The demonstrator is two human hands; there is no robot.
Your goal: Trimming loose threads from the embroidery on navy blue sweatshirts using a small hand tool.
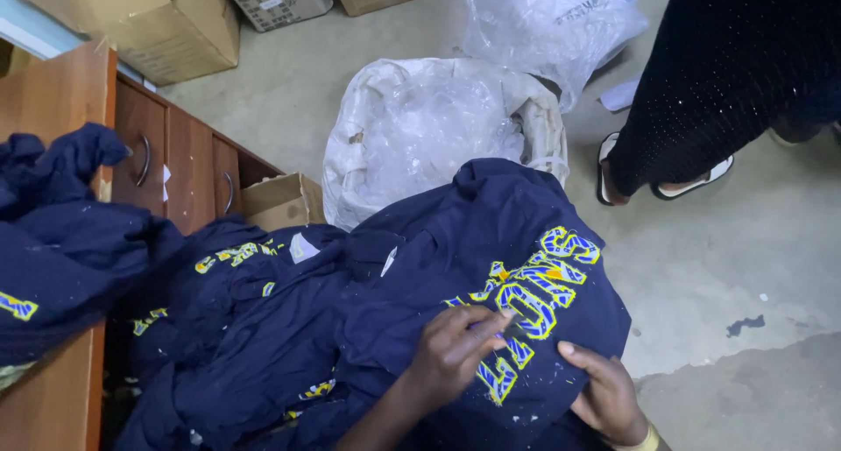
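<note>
A navy garment (491, 241) with yellow and blue stitched lettering (534, 298) lies bunched over my lap. My left hand (451, 350) rests on it, fingertips pinched together at the lettering; whether something small sits between them I cannot tell. My right hand (604, 394), with a yellow band at the wrist, grips the garment's lower right edge, thumb on top. More navy garments (236, 328) of the same kind are heaped to the left, touching the one I hold.
A wooden cabinet (166, 162) with drawers stands at left, with dark cloth draped on it. Behind the pile are a white sack of clear plastic (420, 127), a small open carton (280, 201) and cardboard boxes (158, 22). Another person's sandalled feet (674, 184) stand at upper right.
</note>
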